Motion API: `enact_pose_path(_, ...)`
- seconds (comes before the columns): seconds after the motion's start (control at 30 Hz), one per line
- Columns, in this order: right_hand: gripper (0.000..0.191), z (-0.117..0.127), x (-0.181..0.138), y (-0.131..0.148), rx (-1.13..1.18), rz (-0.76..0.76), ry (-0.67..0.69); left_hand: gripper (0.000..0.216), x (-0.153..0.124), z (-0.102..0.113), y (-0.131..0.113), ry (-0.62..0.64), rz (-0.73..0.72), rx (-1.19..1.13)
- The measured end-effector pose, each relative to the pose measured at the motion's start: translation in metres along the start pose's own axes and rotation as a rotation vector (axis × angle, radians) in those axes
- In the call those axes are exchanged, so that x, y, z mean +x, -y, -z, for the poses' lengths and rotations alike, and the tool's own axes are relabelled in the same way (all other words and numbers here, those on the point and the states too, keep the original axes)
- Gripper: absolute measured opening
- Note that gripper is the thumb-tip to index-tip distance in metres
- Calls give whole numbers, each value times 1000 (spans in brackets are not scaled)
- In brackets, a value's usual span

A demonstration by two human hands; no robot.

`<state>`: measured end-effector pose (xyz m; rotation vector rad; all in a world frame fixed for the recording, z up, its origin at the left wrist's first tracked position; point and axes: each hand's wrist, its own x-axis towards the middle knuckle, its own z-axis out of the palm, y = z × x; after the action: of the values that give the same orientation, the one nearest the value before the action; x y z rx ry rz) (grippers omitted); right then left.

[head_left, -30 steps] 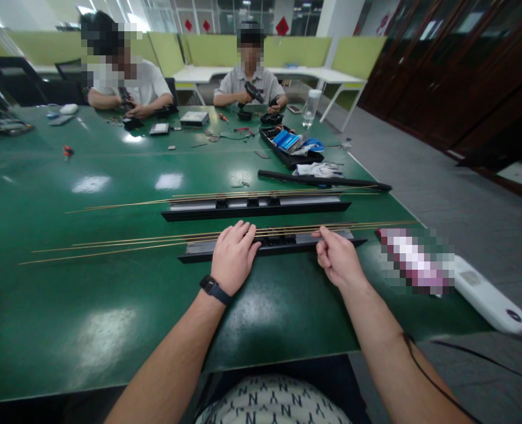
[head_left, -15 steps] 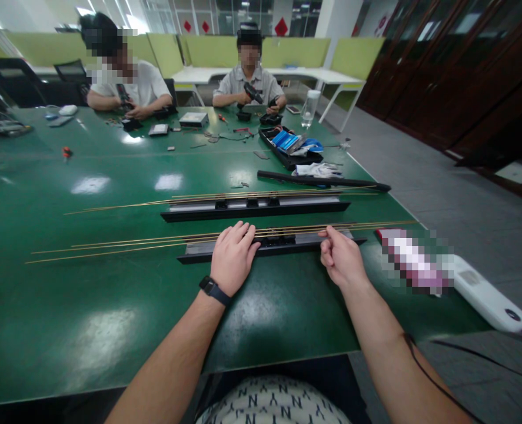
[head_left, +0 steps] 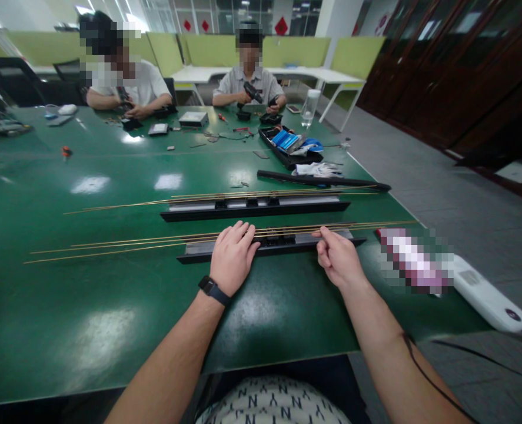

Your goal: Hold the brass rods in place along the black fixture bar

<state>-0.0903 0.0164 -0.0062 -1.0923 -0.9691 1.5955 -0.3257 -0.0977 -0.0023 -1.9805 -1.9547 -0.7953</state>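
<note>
Near the middle of the green table lies a black-edged grey rail (head_left: pixel 307 238) with several long, thin gold rods (head_left: pixel 123 242) running along it. My left hand (head_left: pixel 233 253) rests palm down across the rods and rail, fingers extended and thumb apart along the front edge. At the rail's right part, my right hand (head_left: pixel 338 253) has its fingers curled, with the index finger and thumb closed at a rod; the exact contact is hard to see. Black fittings (head_left: pixel 281 238) show on the rail between my hands.
A second rail (head_left: pixel 256 210) with gold rods lies behind, then a black tube (head_left: pixel 322 180), gloves (head_left: pixel 318 170) and a black tray (head_left: pixel 313 159). On the right is a white power strip (head_left: pixel 485 294). Two people (head_left: pixel 128 88) sit across the table; one holds a power drill (head_left: pixel 252 92).
My right hand has shifted slightly left along the rail. My left hand has hardly moved, still lying across the rods.
</note>
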Motion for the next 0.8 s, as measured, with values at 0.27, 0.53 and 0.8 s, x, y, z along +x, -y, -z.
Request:
enact_pose_path(0.27,28,2,2,1,31,13,-71,35,0,1,0,-1,-9,3)
enact_pose_path(0.53,33,1,1,1,13,3,-47,35,-1,-1,1,-6,-9,0)
enact_pose_path(0.8,39,-1,0,-1,-27,-5,24,35,0,-1,1,4,2,-5)
